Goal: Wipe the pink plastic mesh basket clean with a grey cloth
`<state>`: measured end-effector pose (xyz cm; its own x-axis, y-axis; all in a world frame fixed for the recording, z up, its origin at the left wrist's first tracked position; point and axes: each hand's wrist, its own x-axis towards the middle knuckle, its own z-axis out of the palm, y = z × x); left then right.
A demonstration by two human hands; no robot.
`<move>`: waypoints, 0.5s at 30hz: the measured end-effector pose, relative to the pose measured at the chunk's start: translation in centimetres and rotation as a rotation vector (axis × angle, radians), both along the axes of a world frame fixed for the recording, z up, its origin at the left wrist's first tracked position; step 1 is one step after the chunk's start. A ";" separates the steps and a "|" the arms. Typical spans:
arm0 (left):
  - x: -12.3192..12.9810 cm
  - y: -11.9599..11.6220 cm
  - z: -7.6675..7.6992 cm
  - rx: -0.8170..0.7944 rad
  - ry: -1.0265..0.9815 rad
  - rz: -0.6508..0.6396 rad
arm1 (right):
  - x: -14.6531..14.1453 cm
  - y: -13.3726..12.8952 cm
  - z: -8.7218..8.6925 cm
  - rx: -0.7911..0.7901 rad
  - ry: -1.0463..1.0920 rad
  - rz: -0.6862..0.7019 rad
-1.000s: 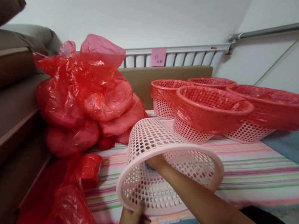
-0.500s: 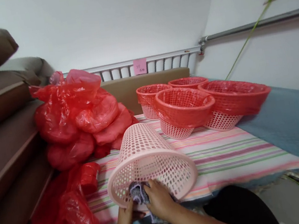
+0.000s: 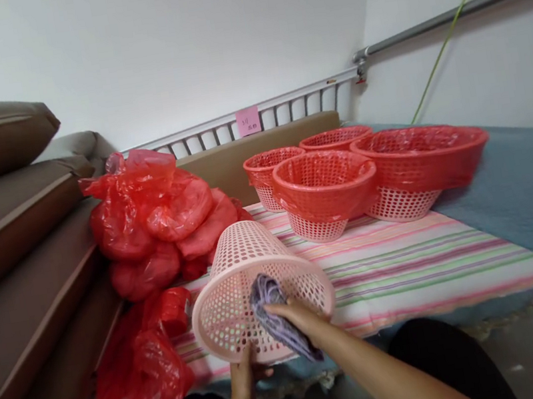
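Observation:
A pale pink perforated plastic basket (image 3: 243,243) lies on its side, its mouth towards me. At the lower rim my left hand (image 3: 245,373) is closed on the edge, thumb inside and fingers beneath. My right hand (image 3: 300,321) grips a folded purple-grey cloth (image 3: 266,297), the thumb lying across it. The cloth is in front of the basket's mouth; whether it touches the inner wall I cannot tell. Part of the lower rim is hidden behind the cloth and right hand.
Several pink baskets lined with red plastic bags (image 3: 324,180) stand at the right. Puffed red bags (image 3: 161,209) and a red roll (image 3: 175,308) are at the left, beside stacked brown cushions (image 3: 13,233). A striped cloth (image 3: 409,271) covers the surface; a radiator (image 3: 283,112) is behind.
My right hand has lifted the cloth up from the lower rim, and the cloth is now more spread. My left hand stays at the rim. The view has tilted and shifted slightly.

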<state>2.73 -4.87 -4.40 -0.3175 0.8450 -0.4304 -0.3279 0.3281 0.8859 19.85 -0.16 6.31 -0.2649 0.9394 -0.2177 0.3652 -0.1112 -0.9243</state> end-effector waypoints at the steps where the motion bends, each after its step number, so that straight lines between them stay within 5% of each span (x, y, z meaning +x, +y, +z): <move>1: 0.6 -0.1 0.0 -0.006 -0.015 -0.001 | 0.0 1.1 0.4 -0.022 0.059 -0.015; 5: 2.2 0.0 0.1 -0.021 -0.055 -0.022 | 0.2 4.3 1.0 0.149 -0.213 -0.154; 8: 2.4 0.3 0.0 -0.038 -0.066 -0.014 | 0.5 4.3 0.7 0.331 -0.438 -0.221; 11: 2.4 0.6 -0.1 -0.044 -0.076 -0.009 | 0.7 3.2 -0.2 0.533 -0.544 -0.041; 15: 2.8 0.6 -0.3 -0.052 -0.078 -0.044 | -0.1 2.7 -1.6 0.539 -0.652 0.202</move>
<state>5.51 -4.23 -4.68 -0.2441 0.8334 -0.4959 -0.3789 0.3887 0.8398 19.71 2.54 4.72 -0.4153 0.9064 0.0768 0.8054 0.4056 -0.4322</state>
